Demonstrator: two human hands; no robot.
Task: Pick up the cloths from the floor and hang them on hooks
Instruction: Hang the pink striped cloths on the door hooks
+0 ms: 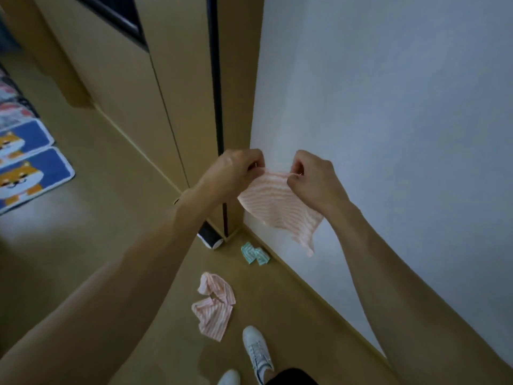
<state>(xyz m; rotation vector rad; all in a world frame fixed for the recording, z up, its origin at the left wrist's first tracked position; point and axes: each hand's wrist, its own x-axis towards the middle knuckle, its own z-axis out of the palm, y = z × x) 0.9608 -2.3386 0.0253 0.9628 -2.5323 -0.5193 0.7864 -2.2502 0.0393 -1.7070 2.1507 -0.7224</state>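
I hold a pink-and-white striped cloth (277, 207) up against the white wall (388, 107). My left hand (236, 168) pinches its top left edge and my right hand (311, 176) pinches its top right edge; the rest hangs down between my forearms. Any hook is hidden behind my fingers. On the tan floor lie a second pink striped cloth (213, 304), crumpled, and a small green-and-white striped cloth (254, 253) close to the wall's base.
A tan door (166, 93) with a black vertical strip (218, 107) stands left of the wall. A black-and-white roll (210, 240) lies at its foot. Blue dog-print mats (25, 168) lie far left. My white shoes (256, 354) stand near the pink cloth.
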